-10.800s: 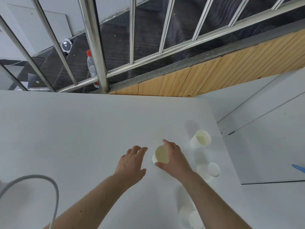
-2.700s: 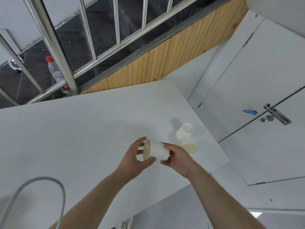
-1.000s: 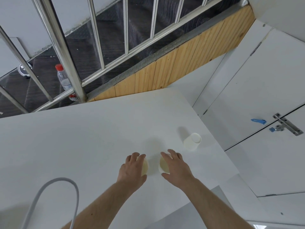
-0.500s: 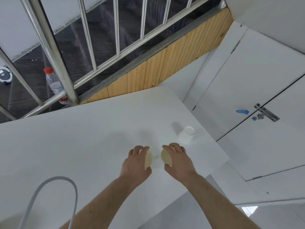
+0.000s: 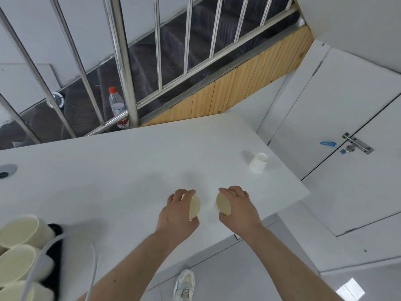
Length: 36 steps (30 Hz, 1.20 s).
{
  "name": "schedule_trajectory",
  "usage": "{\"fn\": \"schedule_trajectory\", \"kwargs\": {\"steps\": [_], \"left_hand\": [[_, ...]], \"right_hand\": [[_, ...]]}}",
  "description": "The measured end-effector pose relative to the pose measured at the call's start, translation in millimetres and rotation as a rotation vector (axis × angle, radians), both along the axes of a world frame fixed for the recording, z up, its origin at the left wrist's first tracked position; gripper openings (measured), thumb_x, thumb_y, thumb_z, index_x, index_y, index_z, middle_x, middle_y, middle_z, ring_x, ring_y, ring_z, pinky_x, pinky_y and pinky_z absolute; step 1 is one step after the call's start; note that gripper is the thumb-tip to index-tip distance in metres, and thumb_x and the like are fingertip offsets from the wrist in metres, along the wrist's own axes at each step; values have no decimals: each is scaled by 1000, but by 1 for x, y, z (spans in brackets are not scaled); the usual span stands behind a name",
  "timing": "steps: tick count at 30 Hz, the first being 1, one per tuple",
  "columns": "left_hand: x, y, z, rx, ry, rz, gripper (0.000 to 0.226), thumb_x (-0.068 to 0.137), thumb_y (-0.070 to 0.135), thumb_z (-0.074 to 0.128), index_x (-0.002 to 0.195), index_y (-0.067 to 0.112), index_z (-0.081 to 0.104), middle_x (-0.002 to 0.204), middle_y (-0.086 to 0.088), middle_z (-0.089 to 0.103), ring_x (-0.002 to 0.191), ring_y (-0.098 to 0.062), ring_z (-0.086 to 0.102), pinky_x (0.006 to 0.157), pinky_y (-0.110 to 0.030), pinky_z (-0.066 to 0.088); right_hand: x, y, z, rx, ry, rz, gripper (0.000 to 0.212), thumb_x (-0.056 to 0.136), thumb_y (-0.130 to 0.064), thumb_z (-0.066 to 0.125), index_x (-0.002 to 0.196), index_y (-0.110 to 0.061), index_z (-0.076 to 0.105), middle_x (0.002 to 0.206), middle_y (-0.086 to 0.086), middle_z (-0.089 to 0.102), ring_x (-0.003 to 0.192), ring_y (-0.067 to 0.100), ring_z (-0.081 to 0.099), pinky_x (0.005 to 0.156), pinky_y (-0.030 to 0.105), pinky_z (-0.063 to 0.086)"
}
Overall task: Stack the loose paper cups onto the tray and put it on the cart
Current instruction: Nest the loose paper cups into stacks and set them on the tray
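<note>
My left hand (image 5: 176,212) grips a white paper cup (image 5: 194,206) from the side, its cream inside facing right. My right hand (image 5: 239,207) grips a second paper cup (image 5: 223,203), its mouth facing left toward the first. Both are held just above the white table (image 5: 121,168), a small gap between them. A third cup (image 5: 258,162) stands alone near the table's far right corner. At the lower left, several cups (image 5: 18,230) lie on a black tray (image 5: 54,255).
A grey cable (image 5: 63,237) loops over the tray at the lower left. A steel railing (image 5: 121,68) and a water bottle (image 5: 118,107) stand behind the table. White doors with a latch (image 5: 355,145) are on the right. My shoe (image 5: 184,284) shows below the table edge.
The view has swung left, bringing the tray of cups into sight. My hands still hold one cup each and have drawn slightly apart.
</note>
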<state>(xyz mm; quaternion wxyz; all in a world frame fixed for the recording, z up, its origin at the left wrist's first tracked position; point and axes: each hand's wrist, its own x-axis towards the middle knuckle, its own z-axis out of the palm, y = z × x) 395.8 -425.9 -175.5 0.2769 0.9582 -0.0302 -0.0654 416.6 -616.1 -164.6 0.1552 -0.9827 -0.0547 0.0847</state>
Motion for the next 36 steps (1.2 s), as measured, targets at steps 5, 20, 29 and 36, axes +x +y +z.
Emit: {"fn": "schedule_trajectory", "kwargs": {"steps": [5, 20, 29, 36], "left_hand": [[-67, 30, 7, 8, -26, 60, 69, 81, 26, 57, 143, 32, 27, 142, 13, 29, 130, -13, 31, 89, -27, 48], [-177, 159, 35, 7, -133, 333, 68, 81, 26, 57, 144, 30, 30, 143, 12, 31, 131, -14, 33, 94, -27, 43], [-193, 284, 43, 54, -151, 501, 69, 83, 29, 61, 144, 27, 31, 145, 7, 32, 131, -21, 35, 98, -31, 41], [-190, 355, 31, 75, -91, 539, 71, 82, 33, 64, 144, 26, 30, 144, 5, 34, 129, -21, 37, 95, -32, 43]], "right_hand": [[-53, 30, 3, 38, -19, 43, 67, 84, -24, 62, 145, -30, 35, 142, -6, 30, 128, 16, 32, 86, 30, 51], [-118, 179, 32, 118, -65, 339, 66, 86, -23, 59, 146, -31, 34, 143, -9, 29, 131, 14, 30, 86, 27, 49], [-116, 306, 43, 167, -68, 475, 66, 85, -25, 61, 145, -32, 34, 142, -10, 30, 131, 13, 31, 87, 29, 49], [-111, 373, 38, 180, -33, 541, 68, 84, -23, 59, 146, -31, 33, 142, -11, 30, 131, 12, 29, 89, 29, 49]]}}
